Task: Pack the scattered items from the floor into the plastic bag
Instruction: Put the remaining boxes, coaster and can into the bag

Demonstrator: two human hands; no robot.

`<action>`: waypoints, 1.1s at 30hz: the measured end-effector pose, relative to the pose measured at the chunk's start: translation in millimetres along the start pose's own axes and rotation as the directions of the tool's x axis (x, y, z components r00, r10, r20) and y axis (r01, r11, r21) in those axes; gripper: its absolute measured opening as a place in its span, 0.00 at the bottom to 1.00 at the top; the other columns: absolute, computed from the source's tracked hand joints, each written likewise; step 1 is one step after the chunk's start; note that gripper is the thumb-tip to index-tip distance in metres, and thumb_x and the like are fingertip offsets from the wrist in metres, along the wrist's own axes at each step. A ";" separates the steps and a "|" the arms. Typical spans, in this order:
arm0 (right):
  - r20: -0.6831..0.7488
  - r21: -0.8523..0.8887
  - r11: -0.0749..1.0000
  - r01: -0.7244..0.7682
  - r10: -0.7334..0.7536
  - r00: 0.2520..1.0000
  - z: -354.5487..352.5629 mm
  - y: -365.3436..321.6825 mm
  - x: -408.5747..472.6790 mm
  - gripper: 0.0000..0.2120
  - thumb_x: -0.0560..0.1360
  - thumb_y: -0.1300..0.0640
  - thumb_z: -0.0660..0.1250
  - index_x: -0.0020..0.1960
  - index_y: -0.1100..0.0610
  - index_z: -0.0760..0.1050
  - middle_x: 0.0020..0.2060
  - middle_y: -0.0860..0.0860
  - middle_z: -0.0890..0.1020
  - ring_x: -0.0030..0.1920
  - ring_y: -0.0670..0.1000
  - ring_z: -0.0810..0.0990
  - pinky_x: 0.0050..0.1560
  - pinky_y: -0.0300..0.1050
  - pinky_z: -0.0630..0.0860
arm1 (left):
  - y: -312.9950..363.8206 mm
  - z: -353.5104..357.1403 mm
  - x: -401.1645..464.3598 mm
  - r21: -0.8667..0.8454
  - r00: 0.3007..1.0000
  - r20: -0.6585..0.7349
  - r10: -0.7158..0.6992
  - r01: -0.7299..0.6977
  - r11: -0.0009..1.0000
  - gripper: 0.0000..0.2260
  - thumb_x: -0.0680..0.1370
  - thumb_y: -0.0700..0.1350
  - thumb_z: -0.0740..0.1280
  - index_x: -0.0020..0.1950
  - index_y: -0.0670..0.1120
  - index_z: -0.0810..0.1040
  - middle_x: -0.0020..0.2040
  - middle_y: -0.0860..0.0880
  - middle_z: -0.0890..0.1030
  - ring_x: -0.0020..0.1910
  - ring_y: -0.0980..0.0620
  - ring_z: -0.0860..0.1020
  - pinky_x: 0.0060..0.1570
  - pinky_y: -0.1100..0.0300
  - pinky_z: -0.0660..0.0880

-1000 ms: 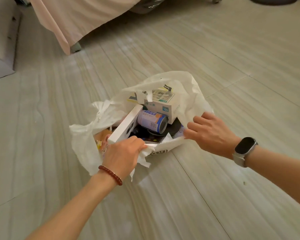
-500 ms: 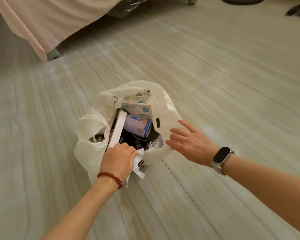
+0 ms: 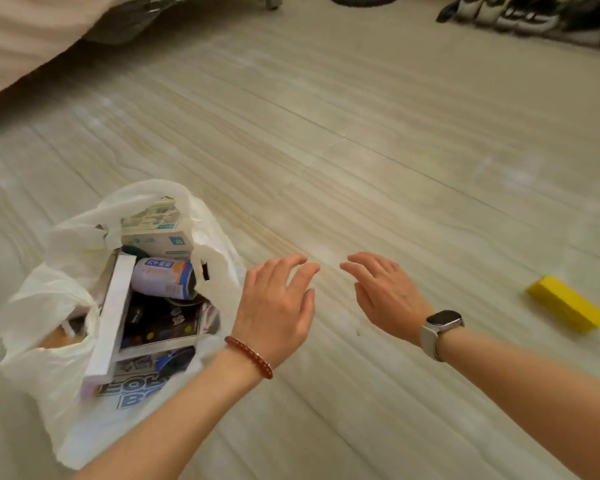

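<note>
Both my hands, left (image 3: 278, 303) and right (image 3: 385, 292), hover empty, fingers apart. Bag (image 3: 49, 323) stands full, just beside the left. Next: reach right for yellow box (image 3: 565, 306) on floor (image 3: 361, 150).

The plastic bag (image 3: 49, 306) is thin, white and crinkled. The floor (image 3: 395, 168) looks like smooth, matt wood-grain. The yellow block (image 3: 567, 308) looks matt.

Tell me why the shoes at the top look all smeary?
Head view: the row of shoes at the far edge is streaked by motion blur; the yellow box looks soft too; the left hand and the can in the plastic bag stay sharper; the wide lens bends the floor lines.
</note>
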State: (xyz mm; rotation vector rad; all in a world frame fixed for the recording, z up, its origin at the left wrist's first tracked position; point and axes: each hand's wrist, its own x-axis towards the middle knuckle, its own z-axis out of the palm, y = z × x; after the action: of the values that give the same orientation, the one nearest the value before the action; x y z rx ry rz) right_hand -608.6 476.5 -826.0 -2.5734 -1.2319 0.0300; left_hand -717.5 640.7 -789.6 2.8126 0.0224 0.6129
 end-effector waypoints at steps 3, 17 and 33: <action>0.112 -0.025 0.940 -0.339 0.340 0.934 -5.5 61.8 -36.2 0.21 0.77 0.61 0.55 0.69 0.56 0.62 0.68 0.54 0.67 0.69 0.55 0.64 0.66 0.51 0.64 | 44.5 46.7 41.6 -0.038 0.972 0.222 0.080 -0.074 0.997 0.17 0.73 0.49 0.56 0.61 0.48 0.70 0.59 0.45 0.77 0.56 0.46 0.76 0.54 0.52 0.72; 0.163 -0.145 0.400 -0.905 0.912 0.377 -15.2 253.6 -157.5 0.31 0.77 0.59 0.55 0.74 0.58 0.42 0.75 0.56 0.51 0.75 0.57 0.48 0.71 0.58 0.53 | 120.5 218.5 2.1 0.061 0.500 0.864 0.063 -0.228 0.972 0.41 0.58 0.74 0.39 0.65 0.63 0.27 0.67 0.51 0.25 0.69 0.47 0.28 0.67 0.38 0.35; 0.215 0.294 0.596 -0.747 0.721 0.659 -4.9 140.3 -99.1 0.17 0.75 0.53 0.60 0.61 0.58 0.70 0.52 0.57 0.72 0.51 0.58 0.74 0.51 0.48 0.71 | 104.8 158.2 21.9 0.070 0.715 0.698 -0.029 -0.027 0.997 0.20 0.77 0.55 0.55 0.67 0.50 0.65 0.72 0.48 0.64 0.70 0.50 0.62 0.69 0.50 0.53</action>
State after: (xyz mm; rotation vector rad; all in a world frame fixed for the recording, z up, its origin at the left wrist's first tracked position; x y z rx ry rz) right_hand -564.2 316.1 -868.9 -2.5480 -0.0474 0.4818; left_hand -636.7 501.5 -892.5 2.9201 -0.1007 -0.5078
